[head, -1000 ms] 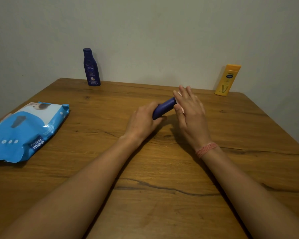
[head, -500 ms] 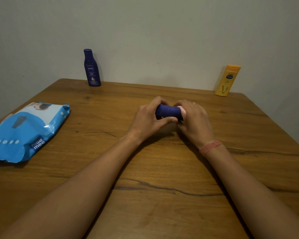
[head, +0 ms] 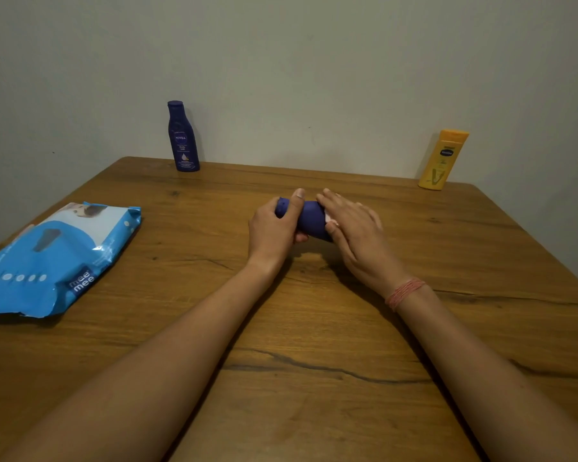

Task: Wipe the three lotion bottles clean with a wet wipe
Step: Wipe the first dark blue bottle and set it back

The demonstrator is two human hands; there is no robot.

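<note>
Head view, wooden tabletop [head: 314, 328] against plain wall. We see the left hand [head: 274, 231] gripping a dark blue bottle [head: 309, 220] held sideways just above centre of tabletop, thumb over the top, cap end pointing left. Right hand [head: 357, 235] laid on bottle's other end w/ fingers fairly straight, white wet wipe [head: 331, 220] peeking out under them, pressed to bottle. Pink thread band [head: 404, 291] on right wrist. Back edge: blue Nivea bottle [head: 182, 138] upright at left, yellow bottle [head: 442, 160] upright at right, well apart. Blue wipes pack [head: 57, 255] lying flat far left.
</note>
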